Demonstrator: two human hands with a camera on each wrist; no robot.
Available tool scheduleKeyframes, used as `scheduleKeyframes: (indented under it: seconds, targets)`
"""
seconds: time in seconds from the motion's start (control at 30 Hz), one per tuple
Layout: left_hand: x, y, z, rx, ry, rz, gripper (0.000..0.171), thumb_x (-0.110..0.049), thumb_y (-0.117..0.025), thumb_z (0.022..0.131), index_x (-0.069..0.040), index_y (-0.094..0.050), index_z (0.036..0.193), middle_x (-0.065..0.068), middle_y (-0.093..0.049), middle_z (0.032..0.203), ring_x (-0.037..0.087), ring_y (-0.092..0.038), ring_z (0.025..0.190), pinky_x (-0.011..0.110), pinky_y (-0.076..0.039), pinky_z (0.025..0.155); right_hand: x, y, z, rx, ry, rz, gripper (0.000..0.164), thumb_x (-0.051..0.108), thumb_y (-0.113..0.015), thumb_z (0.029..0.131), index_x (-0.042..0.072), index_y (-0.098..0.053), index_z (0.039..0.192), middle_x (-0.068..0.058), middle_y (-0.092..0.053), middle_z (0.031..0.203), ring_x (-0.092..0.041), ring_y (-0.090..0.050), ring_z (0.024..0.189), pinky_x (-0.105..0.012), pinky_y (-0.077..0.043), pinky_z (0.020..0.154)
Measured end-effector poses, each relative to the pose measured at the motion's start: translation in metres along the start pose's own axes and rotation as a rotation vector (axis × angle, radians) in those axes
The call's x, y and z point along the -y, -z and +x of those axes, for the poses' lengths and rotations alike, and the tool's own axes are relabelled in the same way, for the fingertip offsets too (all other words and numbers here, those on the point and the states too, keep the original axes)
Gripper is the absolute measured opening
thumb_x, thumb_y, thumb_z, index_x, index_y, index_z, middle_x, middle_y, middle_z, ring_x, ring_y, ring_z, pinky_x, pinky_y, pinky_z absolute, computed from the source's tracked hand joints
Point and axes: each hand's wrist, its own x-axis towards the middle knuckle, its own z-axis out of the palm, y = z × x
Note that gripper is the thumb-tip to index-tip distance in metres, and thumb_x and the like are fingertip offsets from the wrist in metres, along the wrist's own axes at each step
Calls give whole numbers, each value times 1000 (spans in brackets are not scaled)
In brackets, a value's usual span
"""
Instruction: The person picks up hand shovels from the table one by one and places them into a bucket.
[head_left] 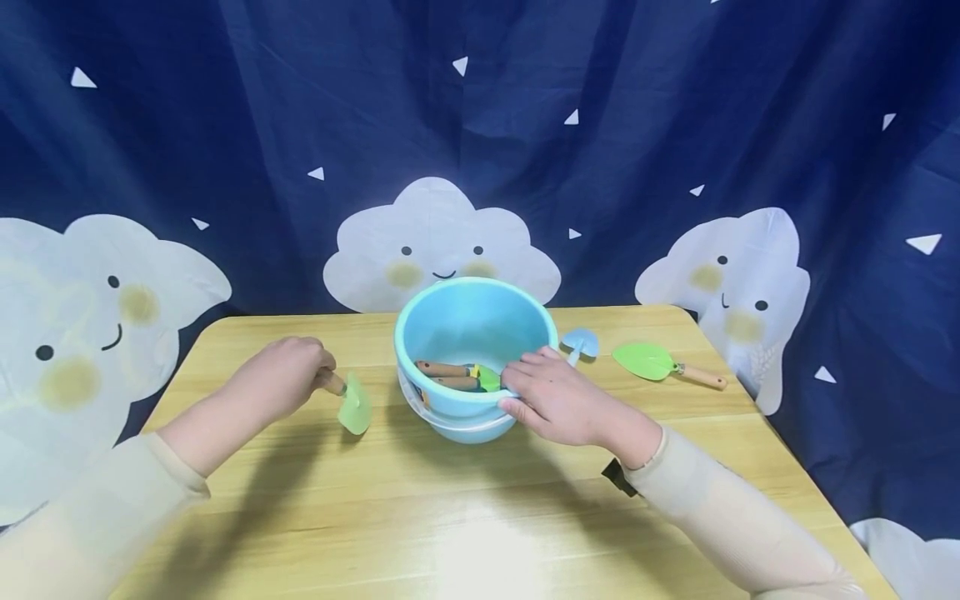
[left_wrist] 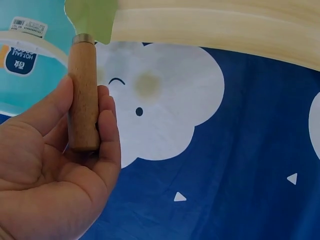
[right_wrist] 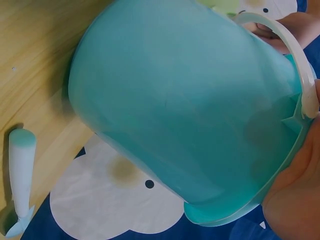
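In the head view my left hand [head_left: 288, 379] holds a small garden trowel by its wooden handle, its pale green blade [head_left: 356, 408] tilted down above the table. The left wrist view shows thumb and fingers around that wooden handle [left_wrist: 83, 100]. A light blue bucket [head_left: 476, 317] stands to the right of the trowel. My right hand [head_left: 558, 400] grips the bucket's right front rim, fingers over the edge and thumb outside. Inside the bucket lie hand tools with wooden handles [head_left: 442, 369] and a green blade [head_left: 489, 379]; their other parts are hidden.
Behind my right hand lies a blue toy shovel [head_left: 582, 342], partly hidden. Farther right is a green trowel [head_left: 647, 362] with a wooden handle. The bucket's white handle [head_left: 417, 403] hangs down its front. A dark blue curtain [head_left: 465, 125] with clouds borders the wooden table [head_left: 337, 508].
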Motion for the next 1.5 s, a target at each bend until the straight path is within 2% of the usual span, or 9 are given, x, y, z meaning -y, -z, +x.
scheduleKeyframes:
  seconds: [0.17,0.33,0.57,0.67,0.8,1.03,1.23,1.5]
  targets:
    - [1,7,-2,3,-18,12,39,-14,-81,80,-20,-50,59,-7,-46,63,13,-42,61,35,-41,60,0,-2,0,2,0,2,32,42,-40,107,19,-47,86,9,-41,79,-15,-41,79,-34,-32,81]
    - [0,17,-4,-22,-20,-15,28,-9,-80,82,-19,-60,66,-7,-53,70,12,-49,64,36,-45,62,0,-4,0,13,-4,1,33,43,-39,107,19,-47,86,9,-41,79,-14,-41,79,-34,-32,81]
    - [1,35,-1,-127,-70,-7,17,-3,-79,82,-13,-68,75,-3,-59,75,18,-55,68,40,-47,66,1,-1,1,14,-8,8,30,41,-42,107,19,-48,87,9,-42,79,-15,-42,80,-34,-33,82]
    - [-2,47,0,-156,-51,14,10,-2,-78,83,-9,-73,84,2,-64,81,24,-60,74,44,-49,70,2,0,1,11,-8,13,29,40,-43,106,19,-48,86,9,-42,79,-15,-42,80,-34,-33,83]
    - [-4,59,3,-189,-26,16,11,0,-78,83,-4,-75,92,7,-68,89,29,-64,81,48,-51,74,1,0,1,9,-4,14,29,39,-44,106,18,-48,86,8,-42,79,-15,-43,80,-34,-33,82]
    - [-5,69,6,-269,-64,7,15,6,-77,80,0,-74,93,10,-69,87,31,-64,80,48,-50,76,0,0,1,7,-6,14,32,42,-40,107,19,-48,86,9,-41,79,-15,-42,79,-34,-32,81]
    - [-7,74,6,-345,-22,2,15,7,-76,81,1,-72,94,13,-68,88,33,-63,81,50,-48,77,0,1,1,4,-9,25,28,39,-45,106,19,-48,85,9,-41,78,-15,-42,79,-34,-32,82]
    - [-17,84,6,-429,143,-57,17,-3,-71,90,3,-71,106,23,-67,104,44,-59,97,57,-43,84,0,0,1,1,-7,17,30,39,-44,106,19,-47,85,9,-40,77,-14,-42,78,-34,-32,82]
